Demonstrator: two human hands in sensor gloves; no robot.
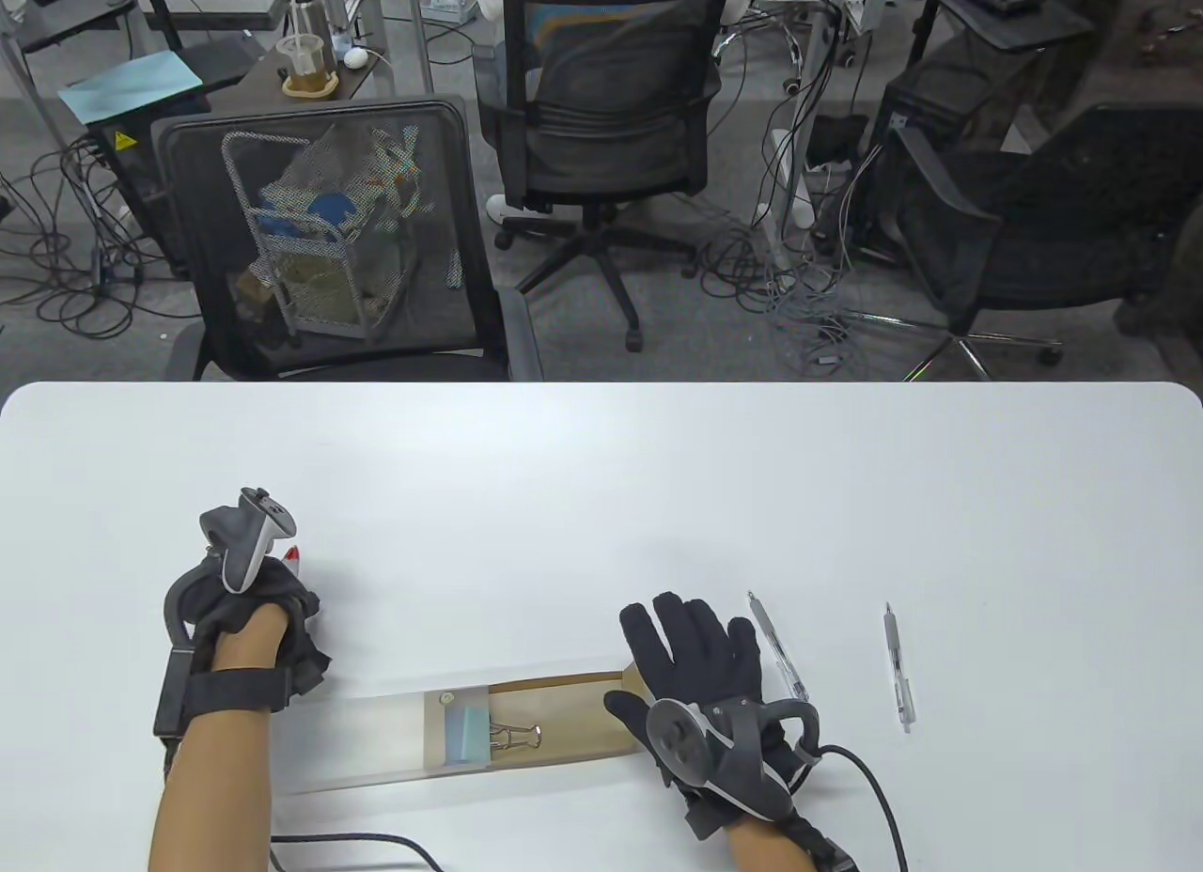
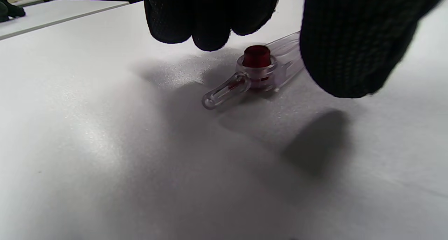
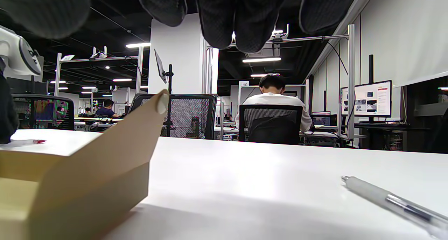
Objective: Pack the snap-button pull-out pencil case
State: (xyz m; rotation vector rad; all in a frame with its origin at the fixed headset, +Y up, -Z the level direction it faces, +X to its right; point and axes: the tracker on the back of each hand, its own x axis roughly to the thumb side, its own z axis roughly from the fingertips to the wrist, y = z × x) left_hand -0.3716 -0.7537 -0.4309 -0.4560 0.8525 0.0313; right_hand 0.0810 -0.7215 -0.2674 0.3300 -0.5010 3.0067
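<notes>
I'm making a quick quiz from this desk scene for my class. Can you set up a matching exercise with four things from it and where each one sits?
Things:
1. red-capped pen
2. binder clip
3. right hand
4. two clear pens

Places:
A. inside the pulled-out tray
B. on the table, right of the right hand
C. under the left hand
D. on the tray's right end

Pairs: 1-C, 2-A, 3-D, 4-B

Left hand (image 1: pixel 246 609) curled, fingers bent down, right hand (image 1: pixel 700 661) flat, fingers spread
</notes>
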